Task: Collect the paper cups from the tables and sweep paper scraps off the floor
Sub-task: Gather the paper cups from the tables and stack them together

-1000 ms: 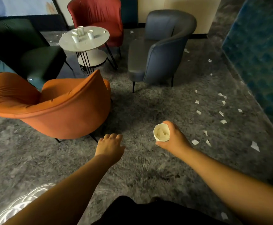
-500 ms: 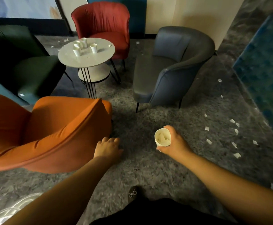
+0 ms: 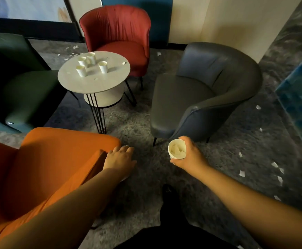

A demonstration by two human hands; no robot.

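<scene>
Cup point(image 3: 177, 151) in my R hand point(image 3: 191, 155): white paper, upright, mouth toward cam, w/ white paper bits inside. R fingers wrap its far side, thumb at the base, firm hold. Four more cups point(image 3: 90, 63) stand grouped on the round table point(image 3: 99, 83), well ahead & to the left of the held cup, w/ a few scraps beside them. Scraps point(image 3: 276, 173) litter the carpet to the right of the R hand, more behind the table near the wall.

L hand point(image 3: 119, 158): fingers straight, spread a bit, holding nothing; fingertips at the edge of the orange chair point(image 3: 53, 168), can't tell if they touch it.

Vs 0.5 s ago: I've moved fwd. Table & cups sit closer & larger in view, orange chair now runs alongside my L arm, grey chair point(image 3: 200, 97) is just beyond the held cup. Hold on the cup is unchanged; L hand still open.
</scene>
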